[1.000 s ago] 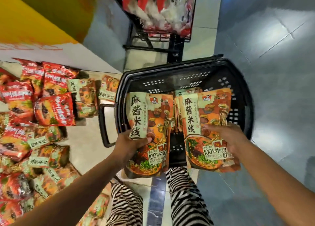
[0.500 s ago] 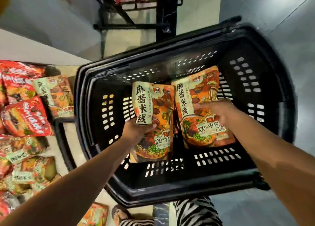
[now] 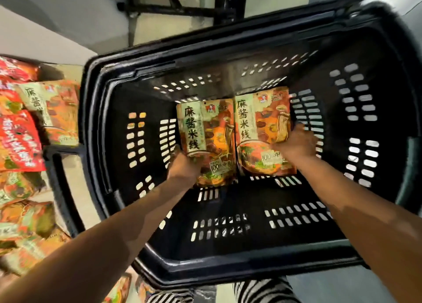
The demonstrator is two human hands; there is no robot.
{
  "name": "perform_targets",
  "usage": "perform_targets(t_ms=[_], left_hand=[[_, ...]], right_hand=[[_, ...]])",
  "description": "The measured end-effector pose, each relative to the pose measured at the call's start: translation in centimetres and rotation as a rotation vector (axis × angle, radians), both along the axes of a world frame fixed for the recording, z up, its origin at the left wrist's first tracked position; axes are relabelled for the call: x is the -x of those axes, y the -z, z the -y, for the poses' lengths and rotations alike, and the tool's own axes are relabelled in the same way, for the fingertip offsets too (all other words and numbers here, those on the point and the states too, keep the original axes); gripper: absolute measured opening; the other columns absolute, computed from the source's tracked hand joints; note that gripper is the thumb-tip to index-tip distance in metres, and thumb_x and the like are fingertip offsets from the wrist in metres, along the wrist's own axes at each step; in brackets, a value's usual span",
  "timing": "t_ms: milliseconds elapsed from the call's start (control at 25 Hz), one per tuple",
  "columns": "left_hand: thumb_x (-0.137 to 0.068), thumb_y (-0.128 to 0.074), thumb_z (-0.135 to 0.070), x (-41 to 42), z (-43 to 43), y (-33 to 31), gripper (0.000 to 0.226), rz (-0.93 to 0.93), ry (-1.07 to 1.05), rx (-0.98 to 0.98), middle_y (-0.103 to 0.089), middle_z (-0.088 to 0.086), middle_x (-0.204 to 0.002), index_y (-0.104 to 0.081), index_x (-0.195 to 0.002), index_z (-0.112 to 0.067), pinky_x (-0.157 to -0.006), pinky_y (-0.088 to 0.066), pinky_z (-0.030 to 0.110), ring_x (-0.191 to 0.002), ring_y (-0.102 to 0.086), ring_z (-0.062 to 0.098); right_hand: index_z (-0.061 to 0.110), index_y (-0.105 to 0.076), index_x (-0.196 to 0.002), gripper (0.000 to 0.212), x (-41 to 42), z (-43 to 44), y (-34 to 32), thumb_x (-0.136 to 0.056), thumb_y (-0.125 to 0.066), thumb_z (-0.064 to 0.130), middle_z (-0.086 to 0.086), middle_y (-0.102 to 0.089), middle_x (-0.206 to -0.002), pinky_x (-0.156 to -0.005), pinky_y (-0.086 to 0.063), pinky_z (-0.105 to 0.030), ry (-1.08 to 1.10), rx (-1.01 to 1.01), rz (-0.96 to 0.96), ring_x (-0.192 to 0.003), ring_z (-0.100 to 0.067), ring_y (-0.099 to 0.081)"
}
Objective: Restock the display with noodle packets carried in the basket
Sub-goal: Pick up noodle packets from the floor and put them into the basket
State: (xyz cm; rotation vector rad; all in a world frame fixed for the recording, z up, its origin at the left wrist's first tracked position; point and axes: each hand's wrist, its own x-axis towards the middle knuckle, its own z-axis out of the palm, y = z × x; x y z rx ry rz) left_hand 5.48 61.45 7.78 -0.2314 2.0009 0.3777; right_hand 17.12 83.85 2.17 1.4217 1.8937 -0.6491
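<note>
Left hand [image 3: 182, 168] tight round left packet [image 3: 211, 129], right hand [image 3: 295, 144] round right packet [image 3: 259, 122], tops toward far basket [image 3: 206, 59] wall.

Both the left packet [image 3: 217, 131] and right packet [image 3: 262, 124] read 麻酱米线 — with "100%中" lower down.

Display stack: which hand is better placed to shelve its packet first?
Probably left. The left hand grips the left packet on the side of the basket nearest the display. The right hand, gripping the right packet, would have to cross over it.
</note>
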Motion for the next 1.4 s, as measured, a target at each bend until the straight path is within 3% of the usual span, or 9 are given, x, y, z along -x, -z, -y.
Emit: perform_targets(t_ms=[160, 240, 360, 600, 680, 760, 880, 1160, 1400], left_hand=[[-0.096, -0.043, -0.062, 0.2, 1.3, -5.4, 0.086, -0.1, 0.45, 0.028, -0.027, 0.019, -0.157, -0.008, -0.156, -0.012, -0.117, -0.028, 0.046, -0.144, -0.027, 0.034], [-0.098, -0.034, -0.062, 0.6, 2.1, -8.9, 0.086, -0.195, 0.657, 0.04, -0.001, 0.017, -0.164, 0.001, -0.157, -0.011, -0.124, -0.007, 0.044, -0.152, -0.001, 0.031], [-0.099, -0.031, -0.061, 1.4, 3.6, -14.3, 0.085, -0.349, 0.773, 0.013, 0.016, 0.016, -0.162, 0.007, -0.156, -0.011, -0.123, 0.004, 0.041, -0.15, 0.016, 0.03], [-0.085, 0.001, -0.07, 4.1, 11.9, -22.4, 0.092, -0.558, 0.688, -0.012, 0.016, 0.017, -0.161, 0.008, -0.156, -0.011, -0.119, 0.01, 0.041, -0.15, 0.017, 0.032], [-0.08, 0.014, -0.076, 5.2, 16.2, -23.3, 0.102, -0.627, 0.628, -0.024, 0.009, 0.018, -0.162, 0.0, -0.157, -0.011, -0.121, 0.001, 0.044, -0.151, 0.007, 0.036], [-0.092, -0.004, -0.071, 6.4, 21.4, -24.0, 0.092, -0.676, 0.61, 0.019, -0.003, 0.023, -0.161, -0.012, -0.157, -0.006, -0.12, -0.011, 0.048, -0.15, -0.004, 0.041], [-0.098, -0.033, -0.06, 8.0, 30.3, -23.6, 0.084, -0.635, 0.574, 0.065, 0.0, 0.024, -0.162, -0.004, -0.156, -0.006, -0.121, -0.006, 0.047, -0.15, 0.0, 0.04], [-0.096, -0.034, -0.063, 12.6, 48.4, -23.2, 0.09, -0.596, 0.554, 0.17, 0.003, 0.026, -0.161, 0.0, -0.156, -0.004, -0.121, -0.002, 0.049, -0.15, 0.004, 0.042], [-0.097, -0.026, -0.066, 16.4, 53.8, -22.7, 0.091, -0.484, 0.518, 0.257, 0.01, 0.022, -0.162, 0.009, -0.155, -0.006, -0.121, -0.002, 0.047, -0.15, 0.01, 0.038]], right_hand=[[0.012, -0.027, -0.147, 0.096, 1.3, 3.6, -5.7, -0.075, -0.077, 0.052, -0.023, -0.033, -0.15, -0.113, -0.032, -0.043, -0.246, 0.066, -0.016, -0.139, -0.041, -0.029], [0.014, -0.019, -0.152, 0.097, 2.2, 5.6, -10.2, -0.08, -0.071, 0.053, -0.025, -0.024, -0.155, -0.117, -0.027, -0.046, -0.343, 0.087, -0.017, -0.143, -0.042, -0.022], [0.014, -0.012, -0.155, 0.095, 3.9, 8.4, -16.8, -0.086, -0.061, 0.058, -0.022, -0.016, -0.159, -0.121, -0.017, -0.047, -0.525, 0.063, -0.083, -0.147, -0.039, -0.013], [0.014, -0.012, -0.154, 0.084, 9.2, 14.7, -28.6, -0.093, -0.048, 0.059, -0.02, -0.018, -0.157, -0.119, -0.017, -0.045, -0.819, -0.16, -0.226, -0.146, -0.036, -0.016], [0.015, -0.012, -0.154, 0.082, 11.1, 17.8, -30.6, -0.094, -0.044, 0.06, -0.019, -0.019, -0.157, -0.118, -0.018, -0.044, -0.846, -0.195, -0.235, -0.146, -0.035, -0.017], [0.014, -0.01, -0.155, 0.082, 13.2, 22.1, -31.6, -0.095, -0.041, 0.061, -0.018, -0.016, -0.159, -0.119, -0.017, -0.044, -0.875, -0.208, -0.235, -0.147, -0.035, -0.013], [0.014, -0.012, -0.155, 0.083, 16.3, 29.8, -31.7, -0.094, -0.043, 0.061, -0.019, -0.017, -0.158, -0.119, -0.019, -0.045, -0.894, -0.215, -0.264, -0.147, -0.035, -0.013], [0.013, -0.009, -0.156, 0.085, 21.2, 46.8, -30.1, -0.094, -0.043, 0.062, -0.019, -0.012, -0.16, -0.118, -0.017, -0.044, -0.865, -0.113, -0.179, -0.148, -0.035, -0.009], [0.012, -0.014, -0.154, 0.085, 23.7, 50.8, -28.1, -0.093, -0.045, 0.063, -0.018, -0.016, -0.158, -0.117, -0.022, -0.045, -0.84, -0.063, -0.154, -0.145, -0.035, -0.015]])
